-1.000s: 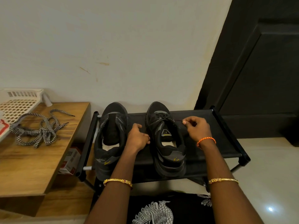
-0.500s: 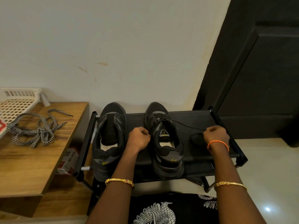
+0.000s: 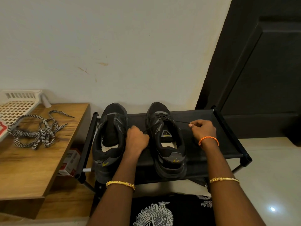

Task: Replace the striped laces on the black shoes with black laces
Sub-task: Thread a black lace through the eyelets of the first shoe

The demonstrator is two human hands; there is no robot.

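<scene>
Fingers of both hands are curled tight around the ends of a black lace (image 3: 164,119): the left hand (image 3: 136,141) makes a fist on the strand that runs down and left from the eyelets, and the right hand (image 3: 203,130) pinches the other strand between thumb and forefinger, drawn out taut to the right. That lace is threaded through the front eyelets of the right shoe (image 3: 166,139), which stands on a black fabric rack (image 3: 224,144), toe towards the wall. The left hand sits in the gap between the two shoes, touching the rack. Just beside it the left shoe (image 3: 110,141) stands parallel, its tongue upright and no lace visible in it. Well apart on the left, the striped laces (image 3: 37,131) lie in a loose tangle on a wooden table (image 3: 32,168), near a white plastic basket (image 3: 17,103) at the table's far edge. A red and white box (image 3: 70,160) shows under the table beside the rack's frame.
</scene>
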